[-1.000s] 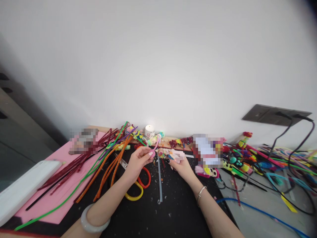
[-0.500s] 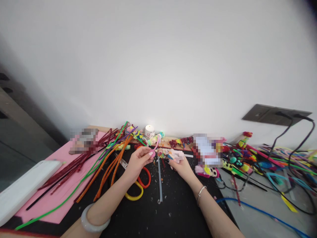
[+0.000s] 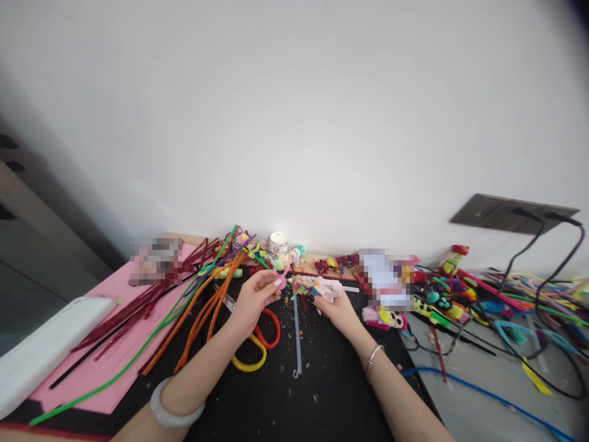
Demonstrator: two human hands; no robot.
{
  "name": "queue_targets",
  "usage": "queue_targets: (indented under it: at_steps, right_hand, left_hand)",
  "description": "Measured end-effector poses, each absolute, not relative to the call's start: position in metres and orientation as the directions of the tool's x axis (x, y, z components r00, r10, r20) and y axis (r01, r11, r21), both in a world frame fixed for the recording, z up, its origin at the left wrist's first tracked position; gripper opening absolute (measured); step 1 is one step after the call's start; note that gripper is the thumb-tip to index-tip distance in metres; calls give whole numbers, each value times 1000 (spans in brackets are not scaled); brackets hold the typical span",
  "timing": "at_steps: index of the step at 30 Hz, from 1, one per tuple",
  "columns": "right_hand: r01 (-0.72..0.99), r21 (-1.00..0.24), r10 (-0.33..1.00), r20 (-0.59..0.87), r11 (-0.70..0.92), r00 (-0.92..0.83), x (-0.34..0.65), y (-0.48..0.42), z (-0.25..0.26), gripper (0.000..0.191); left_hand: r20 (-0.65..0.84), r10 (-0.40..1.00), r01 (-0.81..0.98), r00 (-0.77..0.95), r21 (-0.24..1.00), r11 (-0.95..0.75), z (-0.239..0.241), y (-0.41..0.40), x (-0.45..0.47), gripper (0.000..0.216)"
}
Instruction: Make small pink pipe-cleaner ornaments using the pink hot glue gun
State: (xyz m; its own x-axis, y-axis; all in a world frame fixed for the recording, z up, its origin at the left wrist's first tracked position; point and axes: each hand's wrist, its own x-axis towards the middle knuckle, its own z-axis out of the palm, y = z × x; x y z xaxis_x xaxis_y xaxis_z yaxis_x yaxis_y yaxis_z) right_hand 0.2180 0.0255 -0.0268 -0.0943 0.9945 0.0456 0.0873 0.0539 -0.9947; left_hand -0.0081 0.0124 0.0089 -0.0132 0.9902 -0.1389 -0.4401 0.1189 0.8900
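Between the fingertips of my left hand (image 3: pixel 253 298) is a pink pipe cleaner (image 3: pixel 280 282), coiled at its lower end with a thin tail standing up. My right hand (image 3: pixel 338 312) is closed around a pale pink glue gun (image 3: pixel 329 288) crusted with colourful bits, its front end towards the left. A small gap separates the gun's tip from the pink coil. Scissors (image 3: pixel 267 331) with red and yellow handles lie on the black mat (image 3: pixel 294 411), partly hidden by my left hand. A translucent glue stick (image 3: pixel 297 337) rests between my forearms.
Orange pipe cleaners (image 3: pixel 197 322) and dark red ones (image 3: pixel 133 307) lie left, over pink paper (image 3: pixel 119 368). A white box (image 3: pixel 50 350) is at far left. A paper cup (image 3: pixel 278 245) stands by the wall. Cables (image 3: pixel 559 264) and pipe-cleaner figures (image 3: pixel 442 301) crowd the right.
My left hand has shifted slightly left and up with the pink pipe cleaner, and the coil has turned a little. My right hand and the glue gun stay nearly still.
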Motion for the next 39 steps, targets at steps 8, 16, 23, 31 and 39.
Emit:
queue_targets:
  at_steps: [8,16,23,31,39]
  right_hand:
    - [78,-995,994,51,59,-100,218,25,-27,21]
    - [149,-987,989,46,67,-144,220,26,-31,21]
    - [288,-951,984,68,115,-167,218,21,-28,21]
    - [660,-642,907,394,389,-151,225,24,-29,27]
    - [920,-340,920,387,196,-53,224,25,-40,62]
  left_hand:
    - [-153,988,-462,-28,878,122,8,13,-9,48]
    - [-165,985,-480,-50,869,121,9,14,-9,53]
    - [-151,984,-484,-90,871,90,7,16,-10,54]
    - [-119,985,-443,-125,895,52,2,18,-11,52]
    - [-41,999,-291,-23,956,32,-4,18,-10,41]
